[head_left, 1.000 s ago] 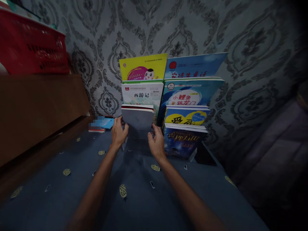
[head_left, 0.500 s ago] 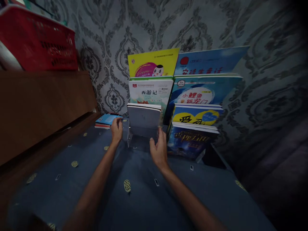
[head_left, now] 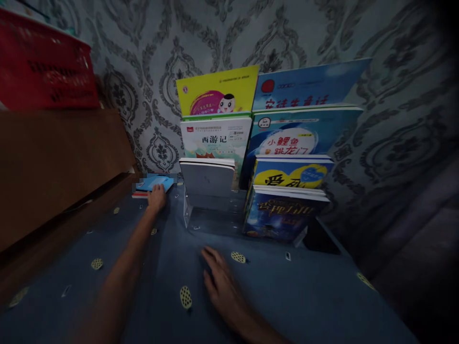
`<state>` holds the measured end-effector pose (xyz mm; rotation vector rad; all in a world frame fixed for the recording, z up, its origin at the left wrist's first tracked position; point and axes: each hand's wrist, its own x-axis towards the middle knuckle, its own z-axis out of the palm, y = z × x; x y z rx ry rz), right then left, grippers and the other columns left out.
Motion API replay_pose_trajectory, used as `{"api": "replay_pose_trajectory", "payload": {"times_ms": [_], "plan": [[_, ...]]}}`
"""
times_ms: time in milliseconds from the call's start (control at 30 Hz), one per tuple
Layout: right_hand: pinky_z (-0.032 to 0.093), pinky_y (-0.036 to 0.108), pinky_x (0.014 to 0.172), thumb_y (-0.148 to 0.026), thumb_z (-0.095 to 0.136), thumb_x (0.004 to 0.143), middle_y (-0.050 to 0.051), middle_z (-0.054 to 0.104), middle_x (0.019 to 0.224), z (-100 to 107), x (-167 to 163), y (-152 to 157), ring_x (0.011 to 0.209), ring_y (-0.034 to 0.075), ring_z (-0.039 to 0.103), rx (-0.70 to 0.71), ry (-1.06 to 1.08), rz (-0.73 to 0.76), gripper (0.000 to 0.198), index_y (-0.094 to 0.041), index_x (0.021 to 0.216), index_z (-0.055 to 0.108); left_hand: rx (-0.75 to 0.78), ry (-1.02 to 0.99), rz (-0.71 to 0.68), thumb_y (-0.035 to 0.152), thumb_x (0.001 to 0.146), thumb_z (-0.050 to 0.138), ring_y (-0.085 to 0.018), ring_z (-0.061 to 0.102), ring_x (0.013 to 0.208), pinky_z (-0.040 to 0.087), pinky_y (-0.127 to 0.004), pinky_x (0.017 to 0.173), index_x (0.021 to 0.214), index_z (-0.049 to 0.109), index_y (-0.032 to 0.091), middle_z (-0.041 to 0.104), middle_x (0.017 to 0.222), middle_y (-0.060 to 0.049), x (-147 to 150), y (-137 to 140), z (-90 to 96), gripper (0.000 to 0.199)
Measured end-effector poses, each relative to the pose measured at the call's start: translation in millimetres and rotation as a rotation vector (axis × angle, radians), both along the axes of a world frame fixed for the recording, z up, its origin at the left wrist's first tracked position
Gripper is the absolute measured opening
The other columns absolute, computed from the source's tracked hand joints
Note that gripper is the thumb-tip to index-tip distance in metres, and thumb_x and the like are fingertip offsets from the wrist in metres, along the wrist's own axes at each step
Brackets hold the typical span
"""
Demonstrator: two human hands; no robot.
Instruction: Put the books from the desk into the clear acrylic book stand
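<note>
My left hand [head_left: 157, 197] reaches to the near side of a small pile of thin books, its fingertips on the blue book [head_left: 152, 181] on top. Its fingers are stretched out, with no grip visible. My right hand [head_left: 222, 284] is over the blue cloth in front of the rack, blurred a little, fingers apart and holding nothing. A clear stepped book rack [head_left: 186, 217] holds books in two columns. Foremost on its left side leans a plain grey book [head_left: 208, 179], behind which stand a white book [head_left: 211, 136] and a yellow book [head_left: 218, 91].
Blue picture books [head_left: 287, 134] and a dark blue book [head_left: 276, 215] fill the rack's right column. A red basket [head_left: 46, 67] sits on a brown wooden cabinet [head_left: 60, 167] at left. Patterned wallpaper [head_left: 158, 71] rises behind; the patterned blue cloth [head_left: 161, 286] covers the surface.
My left hand has moved left and down onto the book pile. My right hand has drawn away from the rack toward me. The view has shifted slightly.
</note>
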<state>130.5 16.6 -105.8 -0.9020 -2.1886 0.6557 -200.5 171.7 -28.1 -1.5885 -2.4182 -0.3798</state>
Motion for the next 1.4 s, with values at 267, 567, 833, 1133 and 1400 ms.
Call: {"api": "replay_pose_trajectory", "payload": {"times_ms": [267,567,833,1133,1400], "plan": [[0.047,0.048,0.112,-0.019,0.044,0.096,0.013,0.054,0.147,-0.6,-0.7,-1.3,0.137,0.028,0.051,0.022,0.021,-0.006,0.045,-0.021,0.139,0.058,-0.179,0.145,-0.078,0.005,0.087,0.038,-0.037,0.056,0.123,0.035,-0.059,0.105,0.125,0.058,0.007,0.061,0.126,-0.027,-14.7,14.3,0.6,0.043],[0.05,0.05,0.109,-0.016,0.045,0.093,0.013,0.057,0.143,9.8,-2.2,0.3,0.134,0.028,0.054,0.026,0.016,0.017,0.041,-0.022,0.13,0.063,-0.214,0.29,-0.137,0.006,0.093,0.03,-0.036,0.054,0.125,0.035,-0.056,0.107,0.132,0.054,0.005,0.059,0.132,-0.027,-20.6,-52.1,-6.7,0.046],[0.05,0.05,0.108,-0.016,0.045,0.092,0.014,0.059,0.139,16.5,-6.3,0.4,0.13,0.028,0.057,0.004,0.011,0.037,0.038,-0.019,0.123,0.067,-0.247,0.32,-0.157,0.005,0.094,0.029,-0.032,0.052,0.131,0.038,-0.049,0.108,0.135,0.053,0.01,0.054,0.142,-0.023,-19.2,-108.8,-16.5,0.048],[0.05,0.047,0.108,-0.012,0.048,0.091,0.015,0.061,0.135,24.1,-8.6,-3.3,0.127,0.027,0.059,0.013,-0.001,0.011,0.035,-0.018,0.118,0.069,-0.287,0.319,-0.168,0.004,0.095,0.032,-0.03,0.055,0.131,0.046,-0.043,0.103,0.134,0.053,0.01,0.055,0.142,-0.022,-6.8,-135.4,-9.1,0.045],[0.047,0.049,0.11,-0.013,0.048,0.092,0.014,0.059,0.138,26.8,-6.4,-3.3,0.13,0.028,0.056,0.012,-0.038,0.03,0.035,-0.019,0.12,0.068,-0.284,0.341,-0.191,0.003,0.096,0.033,-0.028,0.058,0.128,0.051,-0.04,0.1,0.132,0.053,0.008,0.058,0.137,-0.023,3.0,-150.5,-7.0,0.042]]}}
